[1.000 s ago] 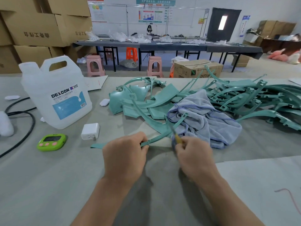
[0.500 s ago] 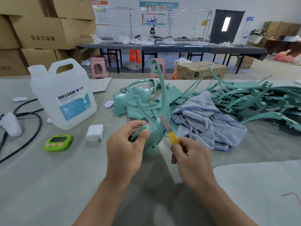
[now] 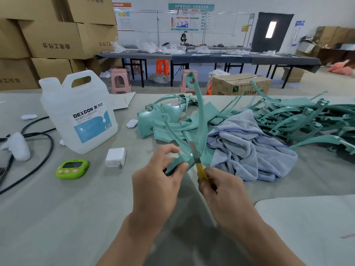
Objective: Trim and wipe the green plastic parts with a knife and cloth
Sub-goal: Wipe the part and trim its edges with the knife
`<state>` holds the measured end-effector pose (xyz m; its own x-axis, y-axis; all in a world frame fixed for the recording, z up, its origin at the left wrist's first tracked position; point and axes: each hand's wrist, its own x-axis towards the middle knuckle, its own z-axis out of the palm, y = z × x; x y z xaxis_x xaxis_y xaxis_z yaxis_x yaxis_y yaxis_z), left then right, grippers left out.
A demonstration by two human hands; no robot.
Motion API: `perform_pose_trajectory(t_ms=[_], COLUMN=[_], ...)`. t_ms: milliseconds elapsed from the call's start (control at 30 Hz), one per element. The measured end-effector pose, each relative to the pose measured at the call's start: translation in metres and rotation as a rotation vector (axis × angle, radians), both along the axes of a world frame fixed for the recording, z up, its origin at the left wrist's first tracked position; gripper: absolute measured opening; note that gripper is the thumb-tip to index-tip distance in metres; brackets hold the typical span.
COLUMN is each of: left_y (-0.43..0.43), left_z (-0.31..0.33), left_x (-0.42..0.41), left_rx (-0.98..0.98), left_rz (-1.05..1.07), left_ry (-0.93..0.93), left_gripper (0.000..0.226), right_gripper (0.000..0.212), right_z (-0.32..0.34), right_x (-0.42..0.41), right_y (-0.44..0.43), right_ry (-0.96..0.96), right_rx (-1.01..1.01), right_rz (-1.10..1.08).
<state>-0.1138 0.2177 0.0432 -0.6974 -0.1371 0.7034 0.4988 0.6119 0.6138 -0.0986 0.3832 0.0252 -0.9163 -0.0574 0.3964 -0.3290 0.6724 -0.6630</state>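
Above the bench [image 3: 57,208], the left hand [image 3: 155,181] grips the upright green part [image 3: 201,116] in its fingers [image 3: 165,151] while the right hand [image 3: 221,191] clasps the knife [image 3: 196,158] at its edge: trimming, which seems to need a controlled stroke before the cloth [image 3: 249,146].

Wide-open table [image 3: 67,217] at seven and eight o'clock, a bare grey surface and easy passage. Ten o'clock is crowded with the jug [image 3: 76,116], charger [image 3: 115,157] and green timer [image 3: 72,169], and a black cable [image 3: 52,145] curls at nine. Twelve through two is blocked by the pile of green parts [image 3: 299,114] and the crumpled cloth [image 3: 247,148]. Four o'clock is bare again.
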Motion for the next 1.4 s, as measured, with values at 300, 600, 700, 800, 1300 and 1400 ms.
perform_pose_trajectory(t_ms=[300, 600, 700, 800, 1300, 1400], left_y=[-0.003, -0.002, -0.003, -0.002, -0.003, -0.003], left_z=[-0.007, -0.005, -0.006, -0.008, -0.007, -0.008], left_x=[-0.005, -0.008, -0.01, -0.009, -0.007, -0.009], left_rx=[-0.284, -0.353, -0.307, -0.3, -0.292, -0.279], left_rz=[0.079, 0.005, 0.018, -0.017, -0.023, -0.022], left_ry=[0.181, 0.271, 0.198, 0.135, 0.098, 0.082], left_gripper=[0.026, 0.023, 0.032, 0.036, 0.037, 0.039], right_gripper=[0.028, 0.023, 0.026, 0.031, 0.03, 0.031], right_z=[0.004, 0.002, 0.002, 0.002, -0.001, 0.001], right_x=[-0.002, 0.002, -0.004, -0.005, -0.001, 0.0], right_y=[0.004, -0.007, 0.001, 0.007, -0.005, -0.004], right_ry=[-0.161, -0.214, -0.212, -0.181, -0.249, -0.219], right_rx=[0.029, -0.054, -0.036, -0.019, -0.025, -0.079], right_rz=[-0.101, 0.0, -0.066, -0.109, -0.142, -0.102])
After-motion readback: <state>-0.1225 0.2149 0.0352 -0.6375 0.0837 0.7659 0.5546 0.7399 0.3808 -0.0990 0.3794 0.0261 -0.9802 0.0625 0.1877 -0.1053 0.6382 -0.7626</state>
